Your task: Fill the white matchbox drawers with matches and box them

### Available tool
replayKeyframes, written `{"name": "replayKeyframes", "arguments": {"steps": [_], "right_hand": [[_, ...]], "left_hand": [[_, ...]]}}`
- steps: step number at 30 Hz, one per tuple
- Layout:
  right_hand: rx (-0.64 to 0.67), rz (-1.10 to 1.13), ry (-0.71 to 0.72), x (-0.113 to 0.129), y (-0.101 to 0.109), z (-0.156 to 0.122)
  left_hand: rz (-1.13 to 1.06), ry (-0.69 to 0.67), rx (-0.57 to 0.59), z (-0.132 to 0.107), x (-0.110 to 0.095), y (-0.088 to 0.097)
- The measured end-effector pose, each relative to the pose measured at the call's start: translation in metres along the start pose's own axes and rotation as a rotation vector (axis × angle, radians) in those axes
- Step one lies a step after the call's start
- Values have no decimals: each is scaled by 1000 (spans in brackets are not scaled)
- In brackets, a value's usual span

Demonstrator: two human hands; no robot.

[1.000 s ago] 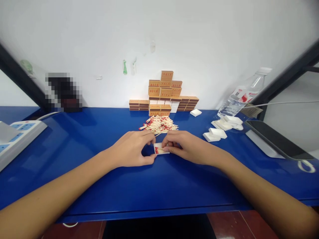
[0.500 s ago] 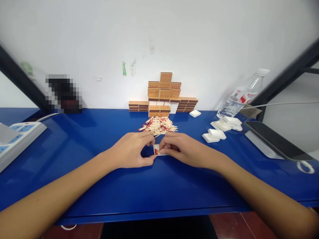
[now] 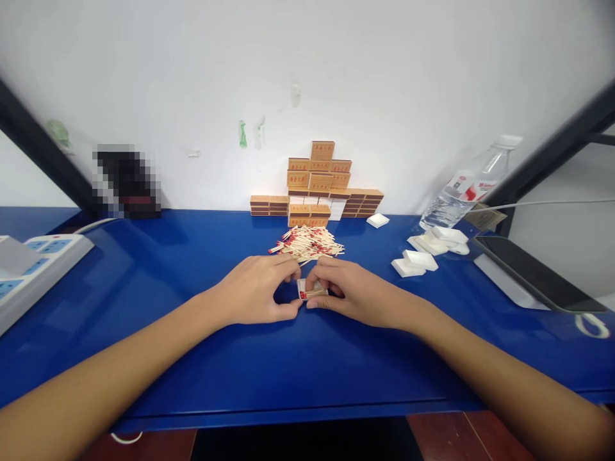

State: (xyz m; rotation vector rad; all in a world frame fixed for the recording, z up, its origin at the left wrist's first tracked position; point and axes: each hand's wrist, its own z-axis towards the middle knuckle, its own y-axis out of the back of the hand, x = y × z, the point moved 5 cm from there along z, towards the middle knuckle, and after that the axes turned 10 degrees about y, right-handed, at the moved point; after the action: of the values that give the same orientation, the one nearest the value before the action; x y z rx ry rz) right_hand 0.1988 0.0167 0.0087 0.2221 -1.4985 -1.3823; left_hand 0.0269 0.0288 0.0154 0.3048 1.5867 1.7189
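Observation:
A small white matchbox tray (image 3: 311, 290) with red-tipped matches in it lies on the blue table (image 3: 192, 358), pinched between both hands. My left hand (image 3: 257, 289) curls its thumb and forefinger round the tray's left end. My right hand (image 3: 353, 291) grips the tray's right side, fingers closed over it. Just beyond the hands lies a loose pile of matches (image 3: 307, 243).
Stacked brown matchboxes (image 3: 319, 186) stand against the white wall. Empty white trays (image 3: 423, 253) lie to the right, beside a tipped water bottle (image 3: 464, 192) and a dark phone (image 3: 535, 272). A white power strip (image 3: 33, 266) sits at far left.
The right fingers have shifted slightly on the tray, which now shows more of its matches. Both hands stay in place round it.

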Motion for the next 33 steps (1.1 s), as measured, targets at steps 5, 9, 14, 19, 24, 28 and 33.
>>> {"name": "replayKeyframes", "arguments": {"steps": [5,9,14,19,24,28,33], "right_hand": [[-7,-40,-16,-2,2,-1],[4,-45,1,-1,7,-2],[-117,-61,24,-10,13,3],[-155,-193,30,-32,6,14],[-147,-203,-7,-44,5,17],[-160,-169,-67,-39,14,11],[-182,-95,-26,-24,13,7]], "left_hand": [[-3,11,-2,0,1,0],[-1,1,-3,0,1,1],[-11,5,8,0,1,2],[-16,4,22,0,2,1],[-18,20,31,1,3,2],[-14,38,28,2,4,1],[-5,45,31,2,5,0]]}}
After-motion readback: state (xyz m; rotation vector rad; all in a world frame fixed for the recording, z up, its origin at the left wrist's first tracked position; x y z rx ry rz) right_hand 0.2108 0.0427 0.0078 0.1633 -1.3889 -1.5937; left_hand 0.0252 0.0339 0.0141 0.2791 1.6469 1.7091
